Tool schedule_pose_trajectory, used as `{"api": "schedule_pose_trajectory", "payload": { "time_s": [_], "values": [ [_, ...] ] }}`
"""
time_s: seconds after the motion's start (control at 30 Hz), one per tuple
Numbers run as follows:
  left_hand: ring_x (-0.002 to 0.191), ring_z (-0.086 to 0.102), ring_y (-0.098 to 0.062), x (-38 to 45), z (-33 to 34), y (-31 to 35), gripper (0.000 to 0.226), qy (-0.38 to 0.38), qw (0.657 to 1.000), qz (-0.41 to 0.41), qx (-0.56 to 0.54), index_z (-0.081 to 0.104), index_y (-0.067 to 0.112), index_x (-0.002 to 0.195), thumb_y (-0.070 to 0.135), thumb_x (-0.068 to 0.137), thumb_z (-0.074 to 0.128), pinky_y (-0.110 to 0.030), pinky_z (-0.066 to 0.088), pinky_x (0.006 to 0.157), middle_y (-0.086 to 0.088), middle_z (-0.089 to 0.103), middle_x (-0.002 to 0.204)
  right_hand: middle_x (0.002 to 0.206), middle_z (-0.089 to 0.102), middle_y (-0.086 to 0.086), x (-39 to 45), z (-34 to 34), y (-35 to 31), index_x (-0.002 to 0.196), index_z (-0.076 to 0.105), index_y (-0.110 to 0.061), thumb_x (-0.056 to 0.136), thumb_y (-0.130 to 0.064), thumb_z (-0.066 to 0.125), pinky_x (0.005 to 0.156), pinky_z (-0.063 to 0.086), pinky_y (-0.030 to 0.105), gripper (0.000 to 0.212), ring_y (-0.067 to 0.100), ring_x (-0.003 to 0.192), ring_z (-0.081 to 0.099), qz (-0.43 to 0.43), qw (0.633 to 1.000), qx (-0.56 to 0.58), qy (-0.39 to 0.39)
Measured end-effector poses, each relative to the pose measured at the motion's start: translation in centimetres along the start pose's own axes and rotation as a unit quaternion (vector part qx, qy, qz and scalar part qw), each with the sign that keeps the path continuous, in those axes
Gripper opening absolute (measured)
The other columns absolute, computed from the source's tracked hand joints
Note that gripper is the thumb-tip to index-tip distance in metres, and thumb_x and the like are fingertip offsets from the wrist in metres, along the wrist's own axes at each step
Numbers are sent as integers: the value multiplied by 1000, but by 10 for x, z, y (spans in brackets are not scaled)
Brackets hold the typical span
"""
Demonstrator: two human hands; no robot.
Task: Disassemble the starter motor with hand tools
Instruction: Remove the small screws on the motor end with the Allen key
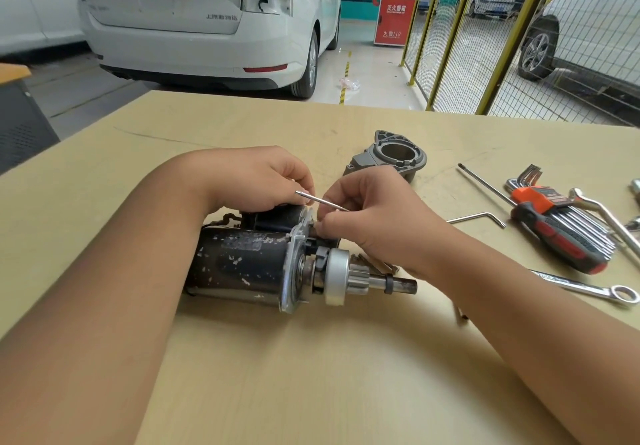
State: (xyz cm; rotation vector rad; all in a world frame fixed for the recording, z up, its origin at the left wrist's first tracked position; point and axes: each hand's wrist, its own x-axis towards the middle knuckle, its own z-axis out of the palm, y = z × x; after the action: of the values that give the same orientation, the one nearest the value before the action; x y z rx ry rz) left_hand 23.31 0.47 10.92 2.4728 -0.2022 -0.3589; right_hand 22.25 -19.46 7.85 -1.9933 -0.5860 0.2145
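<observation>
I have both bare forearms reaching in from the lower corners, converging at the middle. My left hand [256, 181] sits palm down, wrist bent, fingers curled over and gripping what lies beneath it. My right hand [374, 216] is just beside it, nearly touching, knuckles up, with thumb and fingertips [323, 226] drawn together in a tight pinch.

The starter motor [242, 264] body is dark painted metal, pretty chipped and scuffed, with bare shiny steel on the shaft and pinion end. Table [311, 375] is pale wood-look laminate, smooth and matt. The housing [388, 155] in the upper middle looks like dull grey cast metal. Wrenches [588, 288] at right are glossy chrome, and the screwdriver [561, 240] grip is rubbery red-and-black plastic.
</observation>
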Motion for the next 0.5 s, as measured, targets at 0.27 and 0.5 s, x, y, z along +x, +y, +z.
{"api": "schedule_pose_trajectory", "payload": {
  "time_s": [0.27, 0.5],
  "values": [
    [68, 57, -10, -4, -2, 1, 19, -4, 999, 43, -7, 79, 30, 92, 25, 102, 64, -33, 48, 72, 4, 63, 72, 49, 48, -13, -7, -24, 9, 78, 74, -17, 96, -23, 66, 45, 30, 16, 20, 2, 45, 38, -21, 995, -96, -16],
    [60, 54, -3, -4, -2, 1, 21, -10, 998, 58, -4, 81, 29, 90, 25, 102, 64, -29, 43, 67, 10, 61, 64, 44, 44, -11, -10, -18, 11, 77, 73, -21, 91, -31, 75, 46, 29, 21, 18, 5, 42, 37, -48, 995, -87, -10]
  ]
}}
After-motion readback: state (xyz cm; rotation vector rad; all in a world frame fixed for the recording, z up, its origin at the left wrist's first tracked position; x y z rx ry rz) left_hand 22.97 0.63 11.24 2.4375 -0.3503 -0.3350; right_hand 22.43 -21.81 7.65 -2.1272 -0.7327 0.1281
